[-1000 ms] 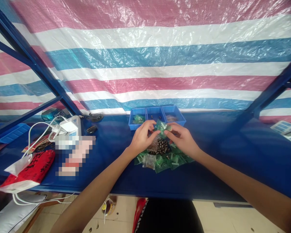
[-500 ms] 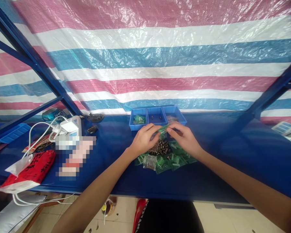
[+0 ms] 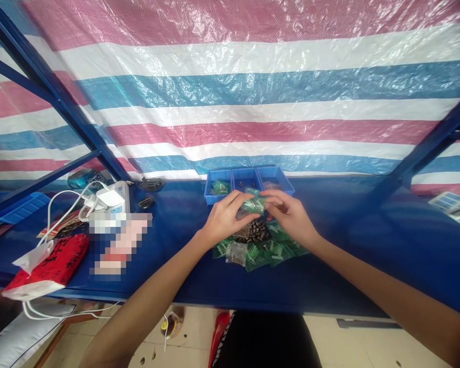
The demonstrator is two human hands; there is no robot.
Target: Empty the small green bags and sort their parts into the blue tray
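Far left on the bench [image 3: 368,245]: a red pack [image 3: 51,266], white cables [image 3: 61,204] and a charger [image 3: 113,198].

Left hand [image 3: 224,220]: fingers pinched narrowly on the left edge of a small green bag [image 3: 255,204]. The bag is held just above the bench, in front of the blue tray [image 3: 249,181] and over the pile of dark parts [image 3: 253,232].

Right hand [image 3: 289,214]: thumb and forefinger pinched on the right edge of the same bag. Both grips are closed on it.

Below the hands, more green bags [image 3: 268,253] lie flat around the dark parts, touching one another.

Handling, as judged: the bag is thin film, light, limp and slick. It will fold or slip if gripped at the middle. Take it at opposite edges or corners, as both hands do here. It is not fragile, but any small contents can spill if the mouth tilts down; whether the mouth is open cannot be told.

Change from one second ago: the bag sits slightly farther from the body, nearer the tray, and lies flatter between the fingers. The hands have closed toward each other. The loose bags and the parts pile are unchanged.
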